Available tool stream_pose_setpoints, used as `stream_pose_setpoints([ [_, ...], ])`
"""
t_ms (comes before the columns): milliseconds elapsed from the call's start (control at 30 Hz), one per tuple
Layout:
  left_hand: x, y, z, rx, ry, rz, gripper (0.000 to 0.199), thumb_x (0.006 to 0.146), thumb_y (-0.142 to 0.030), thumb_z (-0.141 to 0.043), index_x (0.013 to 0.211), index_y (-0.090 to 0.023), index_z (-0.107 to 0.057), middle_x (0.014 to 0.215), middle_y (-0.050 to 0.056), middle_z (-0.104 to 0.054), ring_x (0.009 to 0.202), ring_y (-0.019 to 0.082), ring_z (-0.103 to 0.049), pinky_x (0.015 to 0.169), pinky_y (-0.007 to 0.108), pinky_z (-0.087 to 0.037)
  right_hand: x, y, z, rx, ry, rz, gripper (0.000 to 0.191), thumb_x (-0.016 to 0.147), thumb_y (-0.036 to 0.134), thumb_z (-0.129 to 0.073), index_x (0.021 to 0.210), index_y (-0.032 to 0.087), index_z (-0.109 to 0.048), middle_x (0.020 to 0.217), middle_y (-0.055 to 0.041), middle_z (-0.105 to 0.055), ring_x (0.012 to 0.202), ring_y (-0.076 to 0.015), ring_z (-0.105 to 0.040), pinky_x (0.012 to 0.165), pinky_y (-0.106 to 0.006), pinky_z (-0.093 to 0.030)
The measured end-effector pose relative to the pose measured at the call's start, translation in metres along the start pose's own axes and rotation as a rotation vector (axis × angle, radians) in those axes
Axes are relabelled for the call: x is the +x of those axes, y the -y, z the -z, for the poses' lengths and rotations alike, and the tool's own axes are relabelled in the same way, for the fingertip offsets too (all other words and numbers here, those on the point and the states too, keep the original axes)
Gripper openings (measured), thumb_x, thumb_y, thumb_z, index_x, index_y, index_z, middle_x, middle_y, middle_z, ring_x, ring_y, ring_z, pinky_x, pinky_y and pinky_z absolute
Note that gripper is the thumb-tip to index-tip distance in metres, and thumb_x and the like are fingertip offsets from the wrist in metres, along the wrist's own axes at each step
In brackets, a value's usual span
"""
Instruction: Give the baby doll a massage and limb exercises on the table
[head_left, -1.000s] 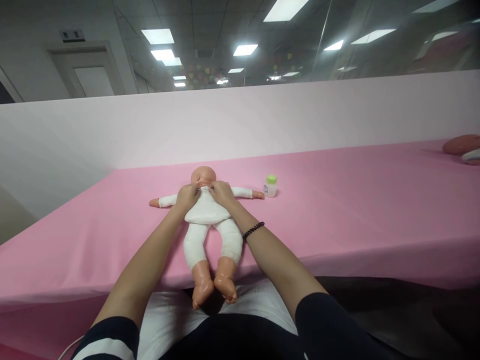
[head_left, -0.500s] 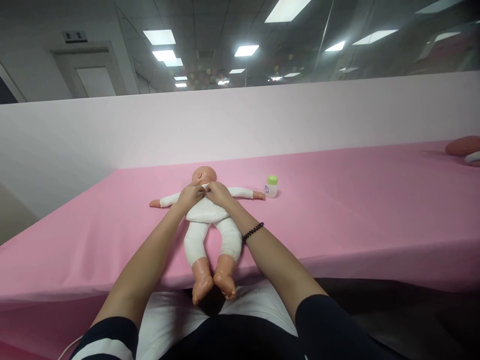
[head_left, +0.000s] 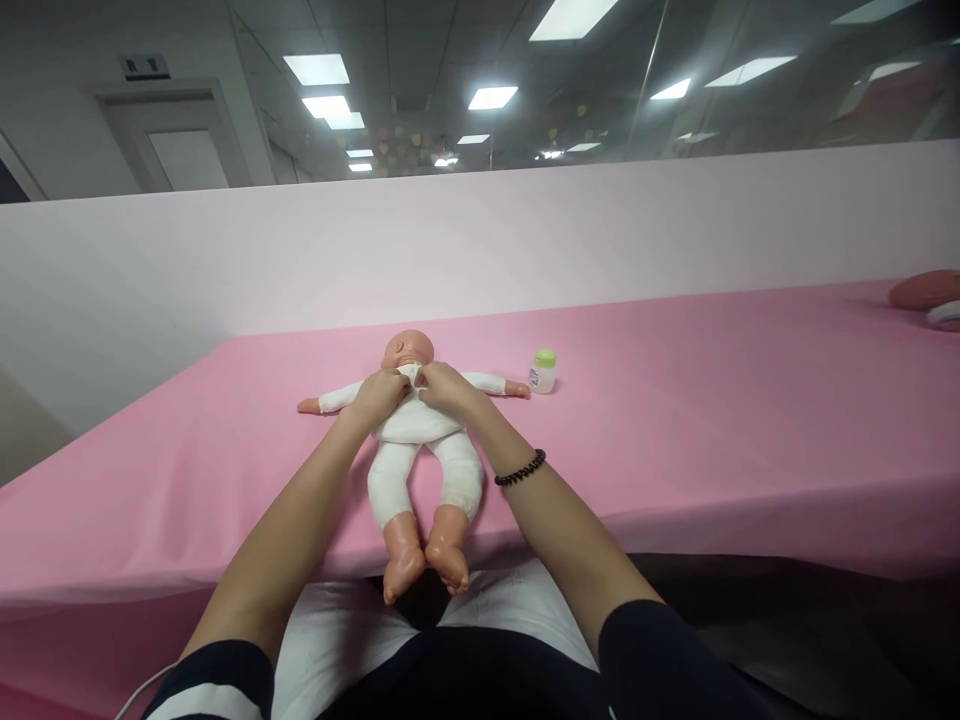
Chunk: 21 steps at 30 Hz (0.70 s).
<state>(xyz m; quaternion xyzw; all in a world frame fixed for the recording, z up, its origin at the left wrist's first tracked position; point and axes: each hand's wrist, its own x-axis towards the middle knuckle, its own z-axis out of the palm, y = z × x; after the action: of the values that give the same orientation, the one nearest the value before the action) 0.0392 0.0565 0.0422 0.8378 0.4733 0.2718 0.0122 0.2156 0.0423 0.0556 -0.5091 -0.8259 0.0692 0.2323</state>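
The baby doll [head_left: 416,428] lies on the pink-covered table [head_left: 712,410], its feet jutting past the near edge. The left hand [head_left: 381,394] and right hand [head_left: 445,387] curl close together on its upper torso (whether they pinch fabric, I cannot tell). Right of the green-lidded jar [head_left: 543,372], the pink surface stretches wide.

Left hand [head_left: 381,394] and right hand [head_left: 447,386] are now closer together over the doll [head_left: 418,426]; the bracelet [head_left: 520,472] has shifted rightward.
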Motion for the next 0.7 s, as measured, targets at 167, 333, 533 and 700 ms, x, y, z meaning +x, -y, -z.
stream_pose_setpoints([
  [167,0.001,-0.001,0.001,0.138,0.115,-0.018,0.024,0.090,-0.030,-0.055,0.095,-0.021,-0.076,0.087,0.009,-0.074,0.083,0.025,-0.067,0.081,0.035,-0.049,-0.003,0.011,-0.006,-0.035,0.020,-0.090,0.021,0.087,0.012,-0.057,0.095,0.015,-0.076,0.094,-0.0109,-0.074,0.086,-0.0237,-0.066,0.077,-0.031,-0.046],
  [333,-0.001,-0.011,0.008,0.176,0.121,-0.036,0.022,0.089,-0.019,-0.052,0.091,-0.020,-0.074,0.093,0.010,-0.073,0.085,0.026,-0.069,0.079,0.036,-0.049,-0.005,0.015,-0.005,-0.026,-0.017,-0.073,0.024,0.088,0.011,-0.054,0.098,0.015,-0.075,0.096,-0.0132,-0.074,0.087,-0.0247,-0.067,0.077,-0.032,-0.045],
  [533,-0.010,-0.024,0.027,0.028,0.082,-0.042,0.023,0.084,-0.023,-0.058,0.103,-0.024,-0.070,0.098,0.005,-0.074,0.084,0.024,-0.069,0.072,0.033,-0.051,-0.008,0.011,0.006,0.033,0.000,-0.016,0.018,0.085,0.009,-0.056,0.087,0.017,-0.072,0.086,-0.0047,-0.073,0.080,-0.0173,-0.065,0.070,-0.027,-0.043],
  [700,-0.013,-0.028,0.028,-0.004,0.103,0.001,0.011,0.078,-0.028,-0.064,0.081,-0.024,-0.073,0.075,0.004,-0.073,0.068,0.024,-0.065,0.068,0.035,-0.050,-0.006,0.013,-0.001,0.061,0.052,-0.072,0.013,0.083,0.014,-0.061,0.080,0.018,-0.073,0.078,-0.0048,-0.071,0.073,-0.0190,-0.064,0.069,-0.030,-0.046],
])
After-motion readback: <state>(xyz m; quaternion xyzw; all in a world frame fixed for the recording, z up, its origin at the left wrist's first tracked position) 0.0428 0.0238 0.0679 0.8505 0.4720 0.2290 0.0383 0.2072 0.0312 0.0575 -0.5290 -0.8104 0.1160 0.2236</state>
